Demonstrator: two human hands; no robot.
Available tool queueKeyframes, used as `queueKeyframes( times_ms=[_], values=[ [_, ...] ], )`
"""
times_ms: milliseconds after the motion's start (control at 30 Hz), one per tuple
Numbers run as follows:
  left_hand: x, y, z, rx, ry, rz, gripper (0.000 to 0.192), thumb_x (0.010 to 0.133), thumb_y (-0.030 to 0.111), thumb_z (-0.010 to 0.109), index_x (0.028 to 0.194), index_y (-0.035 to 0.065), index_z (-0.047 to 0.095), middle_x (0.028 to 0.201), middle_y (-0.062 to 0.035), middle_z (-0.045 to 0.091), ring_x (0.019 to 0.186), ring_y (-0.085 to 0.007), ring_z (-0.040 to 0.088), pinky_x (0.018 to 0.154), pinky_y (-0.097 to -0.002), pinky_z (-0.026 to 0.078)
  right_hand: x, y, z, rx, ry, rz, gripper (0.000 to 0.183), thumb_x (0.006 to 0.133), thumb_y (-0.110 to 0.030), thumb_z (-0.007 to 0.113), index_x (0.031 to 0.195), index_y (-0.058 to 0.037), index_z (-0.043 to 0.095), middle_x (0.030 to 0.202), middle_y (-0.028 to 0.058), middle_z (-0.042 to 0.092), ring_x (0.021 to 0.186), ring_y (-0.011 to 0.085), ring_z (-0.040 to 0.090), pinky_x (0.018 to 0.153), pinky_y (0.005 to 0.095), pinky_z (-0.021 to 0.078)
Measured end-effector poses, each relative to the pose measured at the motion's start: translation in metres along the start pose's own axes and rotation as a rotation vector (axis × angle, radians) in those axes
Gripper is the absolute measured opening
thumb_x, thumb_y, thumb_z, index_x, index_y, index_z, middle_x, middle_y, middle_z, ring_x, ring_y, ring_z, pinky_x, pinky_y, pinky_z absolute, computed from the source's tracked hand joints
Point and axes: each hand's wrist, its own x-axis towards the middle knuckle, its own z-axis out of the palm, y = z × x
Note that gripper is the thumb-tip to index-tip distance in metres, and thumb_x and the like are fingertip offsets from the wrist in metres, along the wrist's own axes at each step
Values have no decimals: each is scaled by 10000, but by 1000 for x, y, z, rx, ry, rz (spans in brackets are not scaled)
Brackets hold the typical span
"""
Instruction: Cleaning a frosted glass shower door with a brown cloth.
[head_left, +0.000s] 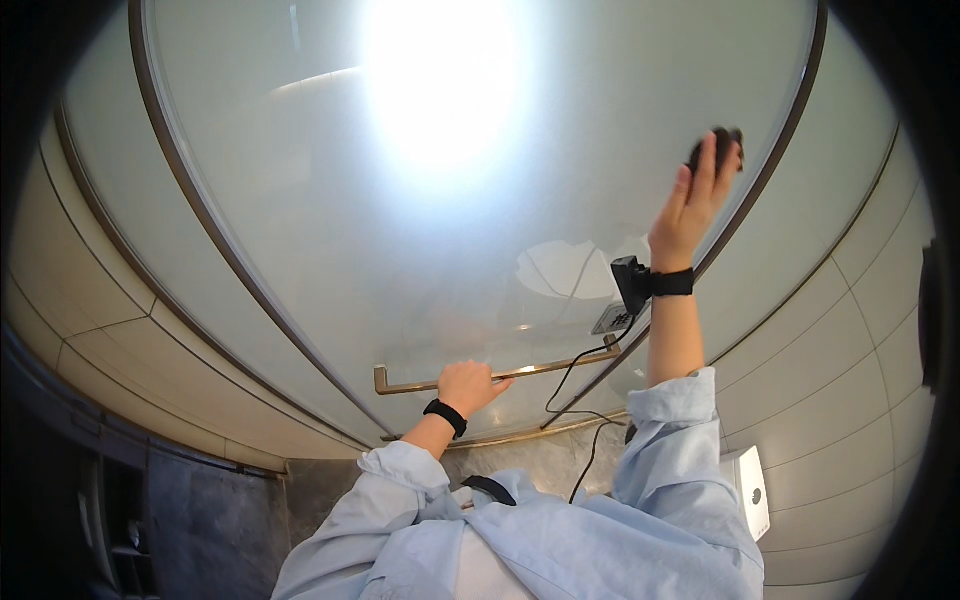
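Note:
A frosted glass door (315, 225) stands before me, with a bright glare on its upper part. My left hand (468, 386) grips the door's metal bar handle (555, 367) left of its middle. High on the right, my right hand (686, 202) is raised with its fingers over a dark object (721, 150), held against or close to the glass near the door's right edge; what the object is, I cannot tell. A black wrist strap (671, 283) with a small device (632, 283) sits on my right wrist, and a black cable runs down from it. My left wrist wears a black band (448, 417).
Brown metal frame strips (757, 184) edge the door. Tiled walls (817, 360) rise on both sides. On the right wall, low down, is a white box (750, 491). A small sign (613, 319) is on the glass by the handle. The cable (596, 450) hangs in front of me.

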Motion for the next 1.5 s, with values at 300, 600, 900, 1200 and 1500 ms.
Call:
queueKeyframes(
  times_ms=[300,600,900,1200,1500],
  values=[
    [2,-2,-4,26,-30,-44,609,824,669,563,746,87,724,694,-140,687,662,-329,683,573,-422,536,-82,-105,33,79,21,465,497,990,-159,436,1475,-65,388,1593,207,153,1467,423,99,1173,536,90],
    [9,-38,59,-313,489,150,409,830,429,618,1180,218,630,1143,-64,677,1042,-282,634,828,-425,514,-154,-215,49,363,-530,-299,483,863,-158,601,1344,-125,572,1490,51,440,1392,248,363,1140,460,260],
    [5,3,-2,67,1,49,618,808,679,577,721,86,725,649,-128,671,625,-325,669,584,-431,532,-168,-26,-32,-8,-519,-443,408,832,-140,631,1233,-207,664,1442,43,494,1325,272,453,1080,413,389],
    [2,2,-2,6,1,-5,689,824,714,531,653,69,704,628,-140,659,612,-331,665,535,-424,522,-99,47,-50,-132,-143,218,445,1000,-133,411,1436,-53,442,1562,226,248,1447,393,224,1174,453,184],
    [2,4,-5,24,14,-4,685,817,715,538,647,73,707,610,-131,653,588,-321,662,512,-417,513,-225,10,-54,-117,-207,656,525,1031,-224,364,1518,-53,272,1592,251,105,1475,393,122,1184,454,120]
  ],
)
